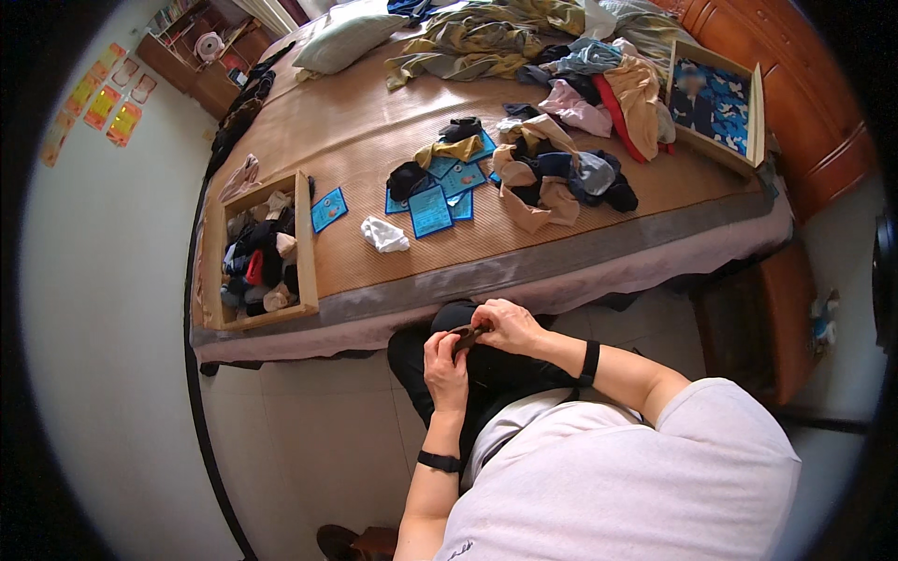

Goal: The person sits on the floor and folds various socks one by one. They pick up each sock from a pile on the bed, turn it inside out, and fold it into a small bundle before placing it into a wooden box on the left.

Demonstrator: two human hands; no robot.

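Above my lap, my left hand [445,372] and my right hand [507,327] both pinch a small dark brown piece of cloth [465,340], sock-like in size. Its full shape is hidden by my fingers. Ahead of my hands on the bed lies a crumpled white cloth [384,235]. Blue flat cards or packets [431,212] overlap behind it, with a black garment [410,181] and a mustard-coloured one [451,151] on top. To the left, a wooden drawer [307,252] holds several small rolled or bunched cloth items in black, beige, red and grey.
Heaped beige, black and grey-blue clothes [538,201] lie right of the packets. Another wooden drawer [713,150], with blue patterned cloth inside, rests at the bed's right side. A pillow [348,42] and rumpled bedding [486,39] are at the far side. The bed's edge [524,280] runs before my knees.
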